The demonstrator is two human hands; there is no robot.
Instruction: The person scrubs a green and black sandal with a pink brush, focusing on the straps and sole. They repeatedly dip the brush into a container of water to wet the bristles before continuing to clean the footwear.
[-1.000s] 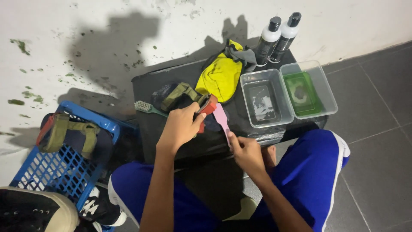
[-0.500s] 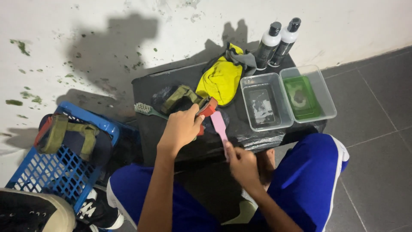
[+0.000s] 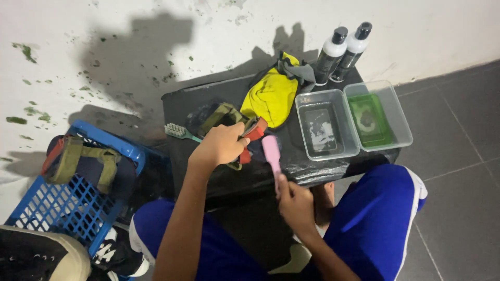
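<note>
A pink brush (image 3: 272, 153), a yellow cloth (image 3: 272, 96), a blue crate (image 3: 78, 208), and blue trousers (image 3: 375, 218) with white trim.

Count, relative to the table (image 3: 219, 177): 2 bottles (image 3: 341, 52) at its far edge; 2 tubs (image 3: 354, 122) at its right end; 1 yellow cloth (image 3: 271, 96); 2 brushes (image 3: 272, 153); 1 crate (image 3: 67, 208) at its left.

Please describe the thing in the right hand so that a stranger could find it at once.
Start at the low black table against the white wall. At its front edge the right hand holds a pink brush pointing up. It is the only pale pink thing there, unlike the green-handled brush lying further left.
</note>
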